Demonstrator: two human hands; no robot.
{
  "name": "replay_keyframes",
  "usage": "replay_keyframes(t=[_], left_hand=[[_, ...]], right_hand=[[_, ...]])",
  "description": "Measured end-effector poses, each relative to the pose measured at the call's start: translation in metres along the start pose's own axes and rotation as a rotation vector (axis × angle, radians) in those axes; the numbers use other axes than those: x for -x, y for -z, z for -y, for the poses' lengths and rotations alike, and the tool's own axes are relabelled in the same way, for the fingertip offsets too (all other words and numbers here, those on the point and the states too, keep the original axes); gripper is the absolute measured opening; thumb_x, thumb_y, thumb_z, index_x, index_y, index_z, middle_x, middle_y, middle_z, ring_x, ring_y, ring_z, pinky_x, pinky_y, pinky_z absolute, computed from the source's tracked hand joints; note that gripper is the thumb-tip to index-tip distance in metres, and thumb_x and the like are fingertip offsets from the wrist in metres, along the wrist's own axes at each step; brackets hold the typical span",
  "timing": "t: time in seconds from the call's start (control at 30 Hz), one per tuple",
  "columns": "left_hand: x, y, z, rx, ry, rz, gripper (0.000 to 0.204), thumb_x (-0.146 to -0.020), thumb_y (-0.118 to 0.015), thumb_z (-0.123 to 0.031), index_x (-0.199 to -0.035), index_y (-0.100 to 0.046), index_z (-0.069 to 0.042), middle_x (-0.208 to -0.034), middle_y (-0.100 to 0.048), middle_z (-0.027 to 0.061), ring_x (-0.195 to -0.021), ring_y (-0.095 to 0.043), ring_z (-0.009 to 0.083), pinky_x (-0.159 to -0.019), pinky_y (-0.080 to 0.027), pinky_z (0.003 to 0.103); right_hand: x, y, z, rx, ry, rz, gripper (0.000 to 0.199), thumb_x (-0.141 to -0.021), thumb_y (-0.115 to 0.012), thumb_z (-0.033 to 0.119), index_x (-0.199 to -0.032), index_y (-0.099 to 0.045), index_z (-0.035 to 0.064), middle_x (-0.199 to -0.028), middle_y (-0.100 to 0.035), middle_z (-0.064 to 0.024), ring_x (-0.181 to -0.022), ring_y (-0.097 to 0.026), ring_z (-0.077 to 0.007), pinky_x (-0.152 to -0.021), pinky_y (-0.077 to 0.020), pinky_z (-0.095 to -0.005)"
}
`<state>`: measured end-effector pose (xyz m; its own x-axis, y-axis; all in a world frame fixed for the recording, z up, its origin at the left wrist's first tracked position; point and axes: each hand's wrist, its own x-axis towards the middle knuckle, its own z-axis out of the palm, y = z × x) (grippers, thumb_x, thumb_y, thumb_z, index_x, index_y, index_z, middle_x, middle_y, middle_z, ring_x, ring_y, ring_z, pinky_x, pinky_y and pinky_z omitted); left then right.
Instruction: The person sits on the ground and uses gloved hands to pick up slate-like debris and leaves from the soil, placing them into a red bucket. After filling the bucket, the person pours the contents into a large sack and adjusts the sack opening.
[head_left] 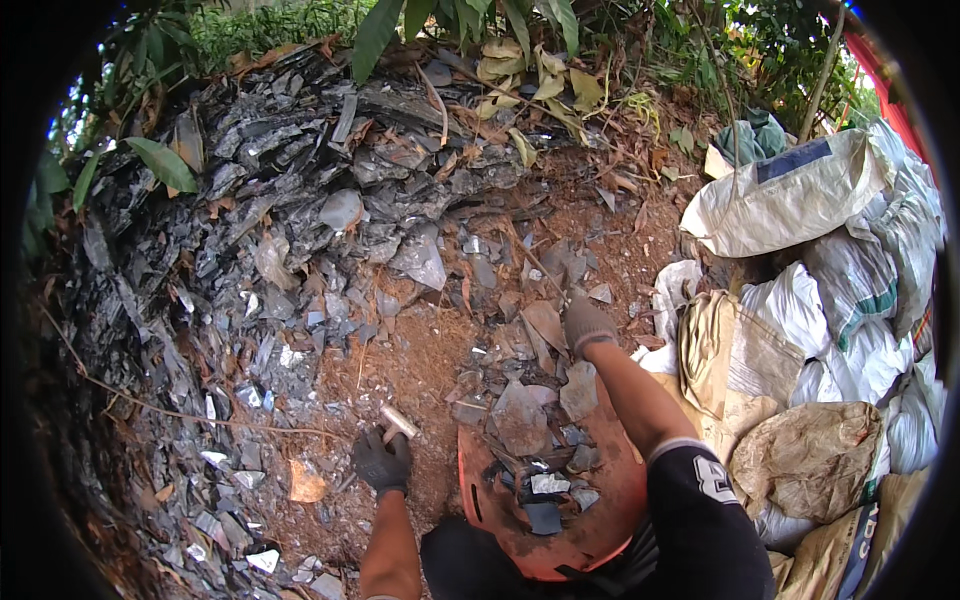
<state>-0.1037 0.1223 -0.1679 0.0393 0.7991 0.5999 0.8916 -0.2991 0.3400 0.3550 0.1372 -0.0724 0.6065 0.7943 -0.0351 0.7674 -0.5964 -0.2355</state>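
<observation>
Two gloved grips: the left grip (383,460) and the right grip (588,326), well apart, above reddish-brown soil (395,360).
Left grip: dark glove, fingers curled around a pale cylinder (400,421).
Pale cylinder: at the finger end of the left grip, its exposed part pointing up and to the right in the view.
Right grip: brownish-grey glove, fingers turned down and partly hidden; whether they are closed on anything cannot be told.
Brown shard (545,324): flat, just left of the right grip; contact cannot be told.
Orange basin (605,512): shallow, between the two forearms, nearer the wearer than either grip.
Basin contents: a broad flat grey-brown shard (522,418) toward the far end; a blue-grey piece (543,518) and a white piece (550,484) nearer the wearer.
Left ground: scattered fragments, with an orange-tan piece (307,482) left of the left grip.
Far bank: heaped dark, slaty shards (270,165) beneath green leaves (380,38).
Right margin: piled sacks, including a white sack (785,200) and a soiled brown sack (808,460).
</observation>
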Motion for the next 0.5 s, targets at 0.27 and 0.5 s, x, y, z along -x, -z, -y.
replay_keyframes(t=[0.27, 0.5], left_hand=[[0.0, 0.006, 0.009, -0.042, 0.021, 0.004, 0.033, -0.079, -0.072, -0.03, -0.098, -0.066, -0.004, -0.091, -0.062, 0.02, -0.087, -0.059, 0.0422, -0.073, -0.049, 0.055], [0.006, 0.003, 0.006, -0.017, 0.035, 0.059, 0.028, -0.081, -0.071, -0.026, -0.096, -0.064, -0.004, -0.09, -0.06, 0.02, -0.088, -0.058, 0.042, -0.077, -0.047, 0.054]], right_hand=[[0.125, 0.033, 0.031, -0.129, 0.041, 0.04, 0.03, -0.093, -0.058, 0.015, -0.115, -0.051, -0.0033, -0.095, -0.069, -0.0315, -0.09, -0.07, -0.048, -0.076, -0.0567, -0.0526], [0.234, 0.035, 0.007, -0.314, 0.12, -0.061, 0.028, -0.091, -0.062, 0.02, -0.102, -0.053, -0.004, -0.083, -0.064, -0.03, -0.076, -0.065, -0.0498, -0.068, -0.0506, -0.0579]])
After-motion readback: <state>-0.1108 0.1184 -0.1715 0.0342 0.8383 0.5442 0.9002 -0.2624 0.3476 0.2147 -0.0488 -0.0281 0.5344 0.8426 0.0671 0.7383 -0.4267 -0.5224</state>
